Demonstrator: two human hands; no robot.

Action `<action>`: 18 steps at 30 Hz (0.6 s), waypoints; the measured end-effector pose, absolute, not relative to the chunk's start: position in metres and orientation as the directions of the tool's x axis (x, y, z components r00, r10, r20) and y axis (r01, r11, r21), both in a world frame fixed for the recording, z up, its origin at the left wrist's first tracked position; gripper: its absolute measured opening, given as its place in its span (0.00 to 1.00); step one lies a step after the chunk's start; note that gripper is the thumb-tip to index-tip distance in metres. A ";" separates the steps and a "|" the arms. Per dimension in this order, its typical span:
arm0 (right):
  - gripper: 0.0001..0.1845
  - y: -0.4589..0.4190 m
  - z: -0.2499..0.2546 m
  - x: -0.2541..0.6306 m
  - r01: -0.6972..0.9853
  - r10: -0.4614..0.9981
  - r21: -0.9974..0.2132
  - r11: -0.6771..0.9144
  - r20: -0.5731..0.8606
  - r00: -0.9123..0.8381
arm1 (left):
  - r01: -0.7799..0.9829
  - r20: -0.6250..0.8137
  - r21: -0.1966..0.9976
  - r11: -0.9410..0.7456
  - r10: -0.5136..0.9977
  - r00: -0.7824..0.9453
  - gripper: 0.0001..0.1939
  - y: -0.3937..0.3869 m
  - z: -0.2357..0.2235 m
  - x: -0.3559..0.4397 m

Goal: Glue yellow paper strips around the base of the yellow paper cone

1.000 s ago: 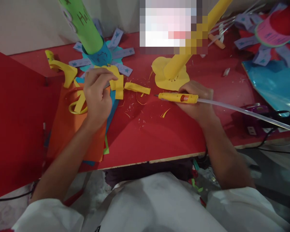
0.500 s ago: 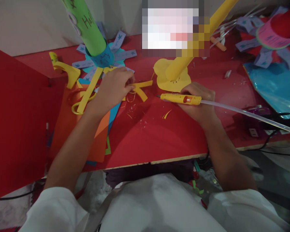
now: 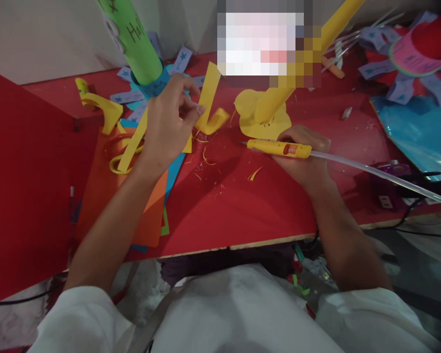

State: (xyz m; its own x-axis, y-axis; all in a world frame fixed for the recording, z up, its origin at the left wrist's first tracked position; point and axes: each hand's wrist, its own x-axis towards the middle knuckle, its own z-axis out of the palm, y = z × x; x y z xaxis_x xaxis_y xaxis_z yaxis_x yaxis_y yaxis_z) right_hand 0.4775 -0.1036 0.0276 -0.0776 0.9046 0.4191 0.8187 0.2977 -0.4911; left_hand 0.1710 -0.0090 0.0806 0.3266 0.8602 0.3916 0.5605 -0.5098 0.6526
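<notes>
Between thumb and fingers, my left hand [image 3: 172, 117] pinches a folded yellow paper strip [image 3: 210, 90], lifted above the table. One end of the strip points up and the other curls toward the right. My right hand [image 3: 301, 147] is wrapped round a yellow hot glue gun [image 3: 279, 148] with a clear glue stick [image 3: 371, 169] trailing from its back. The gun's nozzle points left, toward the strip but apart from it. Just behind the gun stands a yellow paper tube [image 3: 274, 103] on a flower-shaped yellow base [image 3: 248, 115].
Scissors [image 3: 119, 166] and yellow strips lie on orange paper [image 3: 125, 215] at left. Behind stands a green paper tube [image 3: 139, 49] in a blue ring. At right are a pink paper ring [image 3: 407, 61], a blue shiny sheet [image 3: 422, 132] and a purple power strip [image 3: 385, 181]. Yellow scraps [image 3: 255, 173] dot the red table.
My left hand has risen with the yellow strip, and one end of the strip now points upward. The glue gun in my right hand has shifted slightly right.
</notes>
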 end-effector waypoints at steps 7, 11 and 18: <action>0.12 -0.103 0.027 0.476 0.831 0.873 -0.485 0.272 0.488 -0.001 | 0.461 0.379 0.725 -0.512 0.855 0.353 0.21 -0.023 0.075 0.178; 0.10 -0.100 0.024 0.480 0.846 0.857 -0.483 0.227 0.512 0.063 | 0.465 0.397 0.698 -0.544 0.835 0.382 0.25 -0.067 0.059 0.197; 0.10 -0.096 0.015 0.481 0.826 0.842 -0.507 0.248 0.535 0.076 | 0.468 0.455 0.438 -0.768 0.638 0.621 0.20 -0.139 0.031 0.211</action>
